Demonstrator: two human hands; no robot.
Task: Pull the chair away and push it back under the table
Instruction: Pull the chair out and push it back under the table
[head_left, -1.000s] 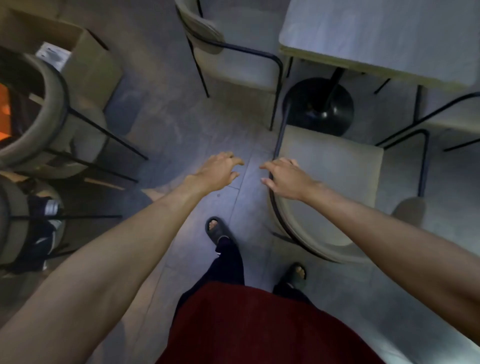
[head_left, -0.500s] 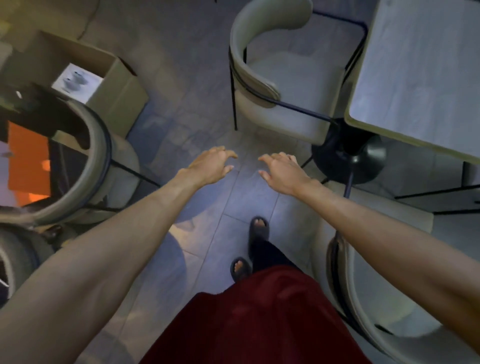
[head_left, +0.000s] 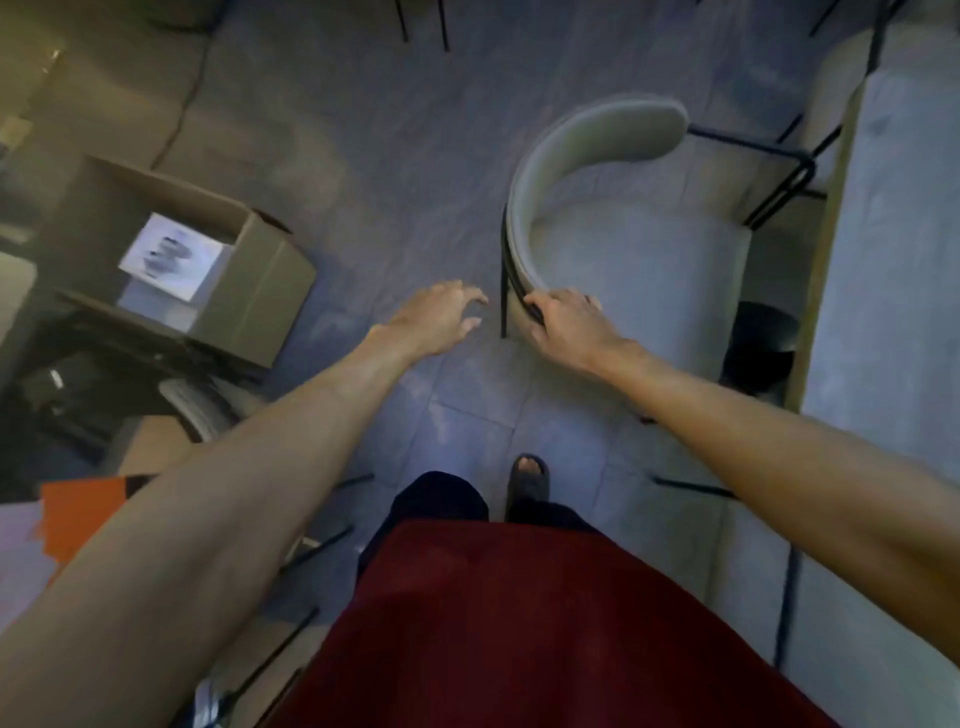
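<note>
— While the right hand (head_left: 569, 325) rests on the near end of the chair (head_left: 597, 208)'s curved backrest, how do its fingers (head_left: 540, 301) sit?

— They curl together over the padded rim and the black metal frame just beneath it, clamped on the chair's back edge. The thumb side is hidden behind the knuckles.

— And the left hand (head_left: 434, 317)?

— It hangs in the air just beside the chair's black rear leg, to the left of the right fingers, touching nothing. Its fingers are spread apart and slightly bent, tips pointing toward the backrest.

— Where does the chair stand?

— Beyond the right fingers, its round seat reaches toward the tabletop (head_left: 893, 260), whose pale edge runs down the right side. The seat front sits at that edge; whether it goes under cannot be told. A dark round table base (head_left: 763, 338) shows to the right of the right fingers, below the tabletop edge.

— Anything else around?

— Left of the left fingers, well apart, an open cardboard box (head_left: 234, 270) stands on the tiled floor (head_left: 389, 130). Nearer than both hands, the person's dark red garment (head_left: 519, 623) and one sandalled foot (head_left: 529, 475) show.
</note>
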